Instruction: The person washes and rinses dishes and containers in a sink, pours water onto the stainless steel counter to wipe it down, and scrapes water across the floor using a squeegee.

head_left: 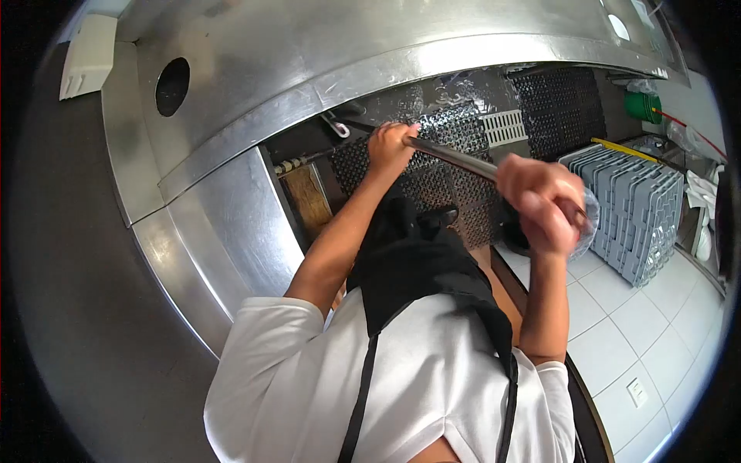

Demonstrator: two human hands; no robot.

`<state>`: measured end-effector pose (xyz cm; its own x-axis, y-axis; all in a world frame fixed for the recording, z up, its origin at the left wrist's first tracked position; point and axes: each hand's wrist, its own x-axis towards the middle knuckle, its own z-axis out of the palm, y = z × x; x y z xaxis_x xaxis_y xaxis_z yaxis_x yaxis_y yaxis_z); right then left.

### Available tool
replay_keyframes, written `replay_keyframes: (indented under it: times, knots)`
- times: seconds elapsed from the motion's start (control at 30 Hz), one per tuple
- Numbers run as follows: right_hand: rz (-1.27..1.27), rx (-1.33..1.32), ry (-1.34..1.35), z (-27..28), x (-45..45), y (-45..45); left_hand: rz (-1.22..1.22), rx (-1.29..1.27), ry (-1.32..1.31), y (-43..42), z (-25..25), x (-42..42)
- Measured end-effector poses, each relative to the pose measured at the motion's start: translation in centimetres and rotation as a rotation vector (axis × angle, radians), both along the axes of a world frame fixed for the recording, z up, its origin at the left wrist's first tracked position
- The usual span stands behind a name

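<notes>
A long metal pole (455, 158) slants across the middle of the view, its near end at the right. My right hand (544, 201) is wrapped round it near that end. Farther down the pole, my left hand (391, 150) grips it beside the edge of the steel counter (309, 100). Past my left hand the pole runs on into the dark space under the counter, where its far end is hard to make out. Below the pole lies a wet black perforated floor mat (448, 123).
At the right stand stacked grey folded crates (625, 208) beside a bin with a clear plastic liner (590, 224). A green bucket (642, 106) sits farther back. A white drain grate (504, 129) lies among the mats. A wooden block (305, 197) is under the counter.
</notes>
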<state>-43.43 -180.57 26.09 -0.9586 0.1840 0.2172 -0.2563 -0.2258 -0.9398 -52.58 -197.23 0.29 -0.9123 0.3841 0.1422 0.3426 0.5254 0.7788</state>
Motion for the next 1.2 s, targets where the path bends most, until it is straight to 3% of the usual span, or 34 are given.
replay_keyframes:
  times: [0.13, 0.17, 0.27, 0.37, 0.47, 0.63, 0.8, 0.9, 1.03, 1.1, 1.2]
  knots:
    - [0.257, -0.01, 0.284, 5.9, 1.3, 3.1, -0.077, 0.021, 0.203, 1.7, 6.3, 1.5]
    - [0.391, 0.022, 0.297, 7.3, 1.1, 4.1, -0.058, 0.148, 0.255, 2.1, 7.3, 1.8]
    - [0.562, 0.002, 0.333, 6.9, 1.3, 5.9, -0.039, 0.112, 0.202, 1.6, 7.2, 3.2]
    - [0.274, -0.132, 0.165, 2.3, 2.5, 4.5, 0.091, 0.044, 0.085, 1.9, 2.0, 4.2]
    - [0.251, -0.066, 0.068, 0.5, 3.6, 6.6, 0.078, -0.012, -0.032, 4.6, -0.3, 6.1]
    - [0.163, -0.043, 0.221, 4.1, 10.0, 14.1, -0.251, 0.055, -0.12, 13.9, 4.5, 10.6]
    - [0.439, 0.026, 0.426, 8.2, 19.8, 27.0, -0.638, 0.009, -0.16, 24.0, 9.6, 18.0]
    - [0.375, 0.122, 0.392, 8.0, 27.5, 33.5, -0.794, -0.017, -0.155, 29.5, 10.4, 21.2]
    - [-0.135, -0.025, 0.379, 2.6, 32.3, 35.3, -0.844, -0.144, -0.133, 33.9, 7.9, 20.7]
    - [-0.462, -0.102, 0.329, -1.0, 32.3, 34.7, -0.847, -0.217, -0.076, 34.7, 5.5, 18.6]
    - [-0.564, -0.296, 0.266, -8.2, 28.8, 33.8, -0.778, -0.326, 0.018, 33.7, 1.2, 13.9]
